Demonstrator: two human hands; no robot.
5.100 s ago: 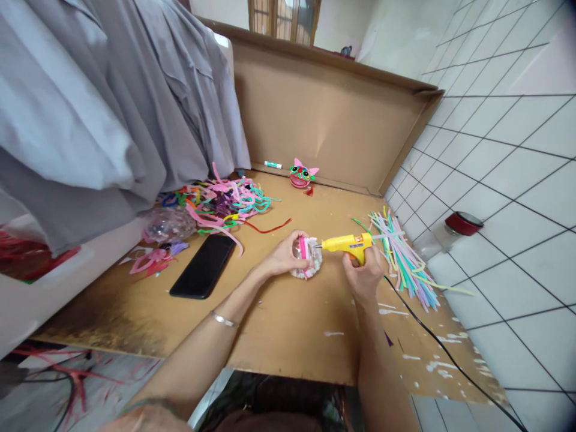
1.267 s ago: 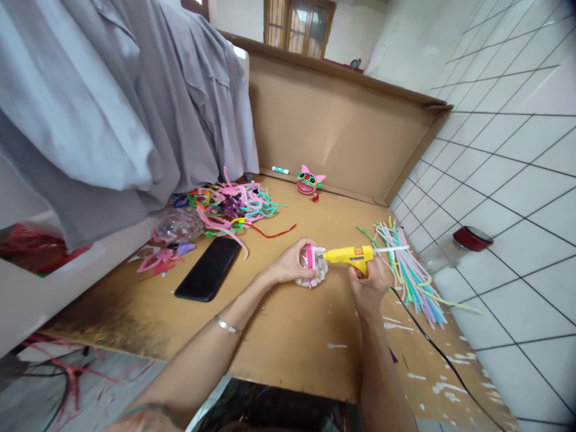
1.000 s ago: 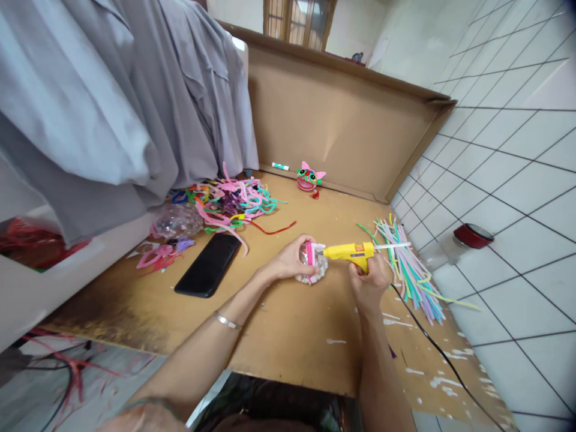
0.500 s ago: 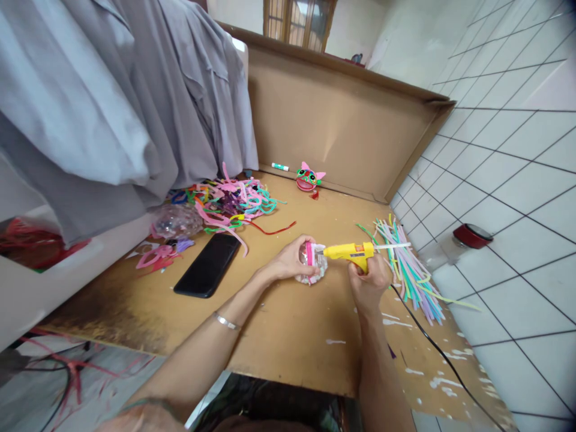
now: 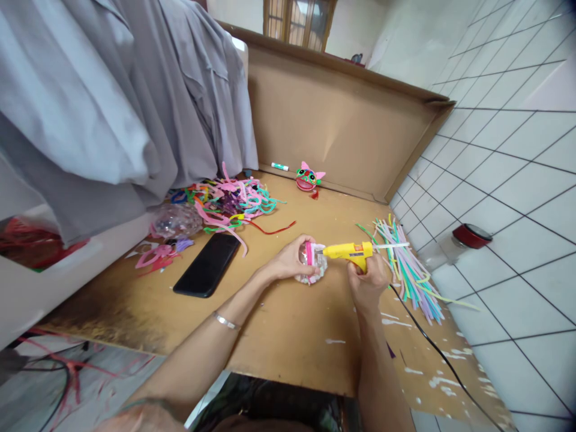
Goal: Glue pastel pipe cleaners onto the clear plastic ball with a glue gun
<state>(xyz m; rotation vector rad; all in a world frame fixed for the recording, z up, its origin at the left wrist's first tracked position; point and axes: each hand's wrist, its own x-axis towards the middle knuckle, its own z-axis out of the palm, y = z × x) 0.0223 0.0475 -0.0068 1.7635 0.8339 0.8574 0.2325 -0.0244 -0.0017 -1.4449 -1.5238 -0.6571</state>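
Observation:
Fingers of my left hand close around a clear plastic piece, which looks like a bottle bottom with a bright pink strip across it. My right hand grips a yellow hot glue gun, a clear glue stick poking out of its back end. The gun's nozzle points left and meets the plastic piece near the pink strip; whether it touches cannot be made out. A black cord runs from the gun down to the right.
A black phone lies left of my hands, below tangled pipe cleaners. Straight pastel pipe cleaners lie at right, near a red-lidded jar. A colourful animal-face craft and a glue-stick tube sit at the cardboard wall.
The glue gun and my right hand have shifted very slightly left. My left hand keeps its hold on the plastic piece in the same spot.

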